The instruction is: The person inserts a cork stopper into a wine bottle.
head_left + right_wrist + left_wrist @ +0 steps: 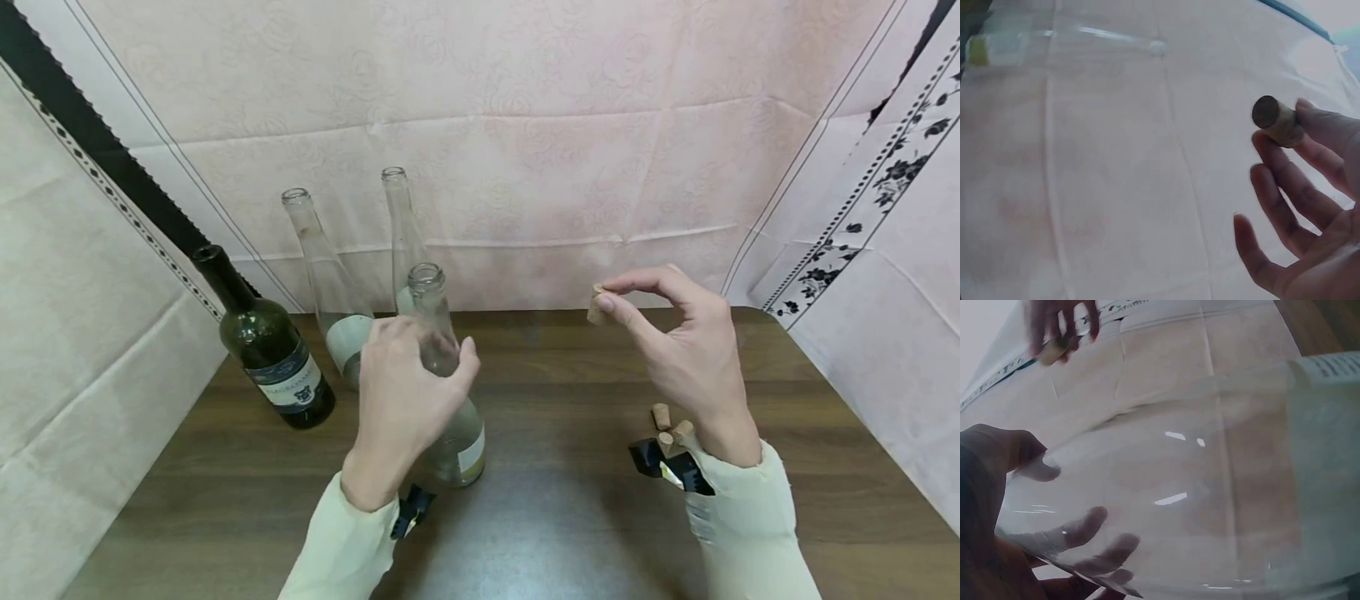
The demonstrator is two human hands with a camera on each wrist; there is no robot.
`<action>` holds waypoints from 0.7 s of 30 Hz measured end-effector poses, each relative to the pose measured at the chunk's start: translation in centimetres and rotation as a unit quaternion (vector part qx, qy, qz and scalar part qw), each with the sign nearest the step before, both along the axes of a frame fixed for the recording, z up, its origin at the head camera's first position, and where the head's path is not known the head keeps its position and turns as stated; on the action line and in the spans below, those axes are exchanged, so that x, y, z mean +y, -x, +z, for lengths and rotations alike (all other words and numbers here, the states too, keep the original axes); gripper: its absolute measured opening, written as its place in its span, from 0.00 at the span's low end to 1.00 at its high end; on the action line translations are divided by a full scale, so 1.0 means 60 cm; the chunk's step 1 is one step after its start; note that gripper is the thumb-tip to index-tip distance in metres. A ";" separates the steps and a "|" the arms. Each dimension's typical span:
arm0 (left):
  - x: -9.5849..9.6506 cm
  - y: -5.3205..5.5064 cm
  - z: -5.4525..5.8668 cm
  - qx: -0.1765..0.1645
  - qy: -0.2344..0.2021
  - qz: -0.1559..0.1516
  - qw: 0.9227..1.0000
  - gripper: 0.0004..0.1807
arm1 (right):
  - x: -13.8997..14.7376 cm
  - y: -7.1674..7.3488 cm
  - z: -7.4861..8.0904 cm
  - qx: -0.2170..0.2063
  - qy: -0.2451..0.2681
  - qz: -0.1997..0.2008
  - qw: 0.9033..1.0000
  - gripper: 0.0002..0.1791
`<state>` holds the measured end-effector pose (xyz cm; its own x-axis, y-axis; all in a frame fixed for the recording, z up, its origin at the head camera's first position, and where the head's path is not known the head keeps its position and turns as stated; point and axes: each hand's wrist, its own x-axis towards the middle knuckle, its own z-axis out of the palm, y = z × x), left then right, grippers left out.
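My left hand (408, 383) grips a clear glass bottle (459, 433) around its upper part, below the open mouth. In the left wrist view the thumb and fingertips (1085, 528) curl about the clear glass, partly seen through it. The bottle stands upright on the table with a pale label low on its side. Off to the right, my right hand (690, 342) pinches a cork (597, 307) between thumb and fingers, raised above the table. The right wrist view shows the cork's dark round end (1266, 112), with the other fingers spread loosely below it.
Several loose corks (661, 416) lie on the wooden table (555, 500) below the right wrist. Left of the gripped bottle stand a dark green wine bottle (277, 350) and a clear bottle (322, 258); another clear bottle (403, 221) is behind it. Pale cloth (525, 167) hangs behind.
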<state>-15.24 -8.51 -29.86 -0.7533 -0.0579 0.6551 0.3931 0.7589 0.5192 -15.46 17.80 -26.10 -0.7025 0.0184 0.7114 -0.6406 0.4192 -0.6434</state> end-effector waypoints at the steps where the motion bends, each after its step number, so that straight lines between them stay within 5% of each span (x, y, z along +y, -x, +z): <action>1: 0.004 0.000 -0.001 -0.001 0.002 -0.008 1.000 0.13 | -0.006 -0.001 0.003 0.010 0.017 0.013 1.000 0.08; 11: 0.043 0.002 -0.005 0.011 0.024 -0.086 0.996 0.14 | -0.049 -0.021 0.027 0.104 0.115 0.123 0.980 0.11; 21: 0.076 0.002 -0.015 -0.038 0.047 -0.172 0.983 0.17 | -0.083 -0.029 0.042 0.191 0.218 0.175 0.941 0.09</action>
